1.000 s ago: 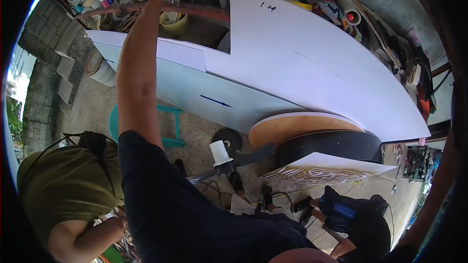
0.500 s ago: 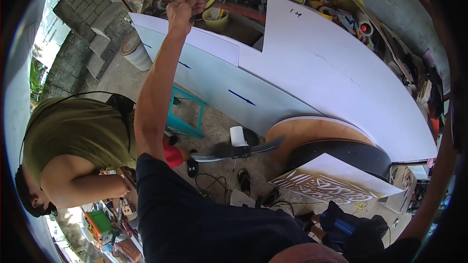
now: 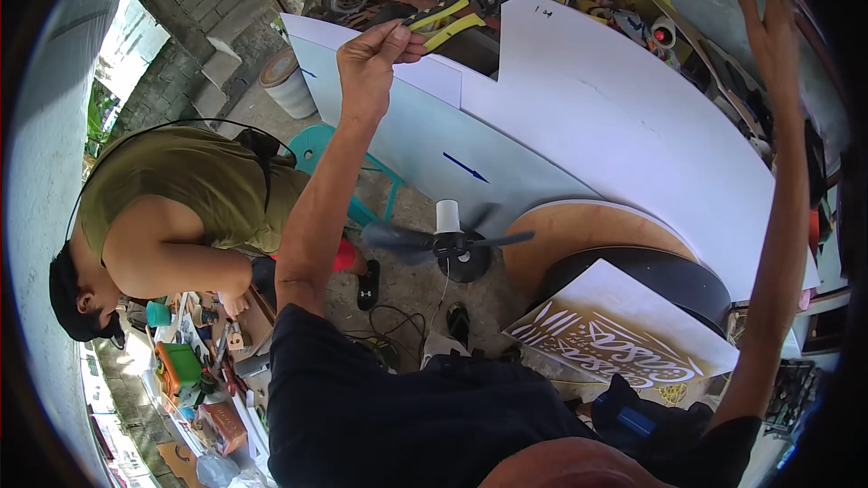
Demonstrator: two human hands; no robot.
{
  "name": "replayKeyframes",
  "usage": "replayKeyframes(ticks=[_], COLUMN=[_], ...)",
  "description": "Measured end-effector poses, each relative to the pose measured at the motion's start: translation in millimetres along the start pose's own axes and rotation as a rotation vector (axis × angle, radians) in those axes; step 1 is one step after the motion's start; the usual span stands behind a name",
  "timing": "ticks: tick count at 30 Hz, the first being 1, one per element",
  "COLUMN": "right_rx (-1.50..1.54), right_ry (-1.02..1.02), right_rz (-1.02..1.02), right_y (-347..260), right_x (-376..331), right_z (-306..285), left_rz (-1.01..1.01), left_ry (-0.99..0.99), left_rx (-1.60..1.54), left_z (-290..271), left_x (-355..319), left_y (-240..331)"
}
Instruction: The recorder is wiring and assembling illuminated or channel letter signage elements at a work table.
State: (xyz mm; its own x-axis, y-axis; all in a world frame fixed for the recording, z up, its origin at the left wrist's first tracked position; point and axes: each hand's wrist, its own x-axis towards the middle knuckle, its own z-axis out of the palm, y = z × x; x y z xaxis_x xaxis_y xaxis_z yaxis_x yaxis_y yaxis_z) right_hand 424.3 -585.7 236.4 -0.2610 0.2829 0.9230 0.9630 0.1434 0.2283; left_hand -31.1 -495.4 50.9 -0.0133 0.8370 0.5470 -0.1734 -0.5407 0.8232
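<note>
Lower left of the frame: a co-worker in an olive shirt (image 3: 185, 185) bends over a bench of assorted tools (image 3: 203, 366). Upper left: a white bucket (image 3: 289, 95) stands on the floor. Upper centre-left: my left hand (image 3: 369, 63) is closed, thumb against fingers, on a yellow-and-black tool (image 3: 451, 33). The tool's two long parts extend rightward from my grip, at the upper centre. Centre: a fan (image 3: 449, 244) stands below the tool in the frame. Right of centre: a large white panel (image 3: 624, 117) slants downward. Upper right: my right hand (image 3: 768, 27) is open, fingers extended; I cannot tell whether it touches anything.
</note>
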Motion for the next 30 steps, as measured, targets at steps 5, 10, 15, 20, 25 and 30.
replayKeyframes(ticks=[5, 10, 15, 20, 25, 30], right_rx=[1.220, 1.962, 2.016, 1.786, 1.689, 1.433], right_ry=[-0.449, -0.229, 0.159, 0.063, 0.087, 0.120], right_rz=[0.858, 1.242, 1.241, 1.365, 1.323, 1.362], right_y=[-129.1, -192.2, -181.2, -145.1, -129.2, -147.5], right_x=[-109.8, -152.6, -185.6, -232.3, -270.0, -289.5], right_z=[-28.4, -49.4, -93.7, -143.1, -192.4, -230.2], left_rz=[0.434, 0.897, 1.085, 0.849, 0.344, -0.033], left_ry=[-0.003, -0.184, -0.346, -0.778, -0.551, -0.890], left_rx=[0.381, 0.544, 0.511, 0.352, -0.008, -0.205], left_z=[76.5, 150.4, 214.6, 235.6, 294.7, 338.1], left_x=[-51.4, -104.5, -175.4, -221.9, -226.6, -237.1], left_y=[51.7, 78.5, 67.8, 87.9, 96.8, 102.2])
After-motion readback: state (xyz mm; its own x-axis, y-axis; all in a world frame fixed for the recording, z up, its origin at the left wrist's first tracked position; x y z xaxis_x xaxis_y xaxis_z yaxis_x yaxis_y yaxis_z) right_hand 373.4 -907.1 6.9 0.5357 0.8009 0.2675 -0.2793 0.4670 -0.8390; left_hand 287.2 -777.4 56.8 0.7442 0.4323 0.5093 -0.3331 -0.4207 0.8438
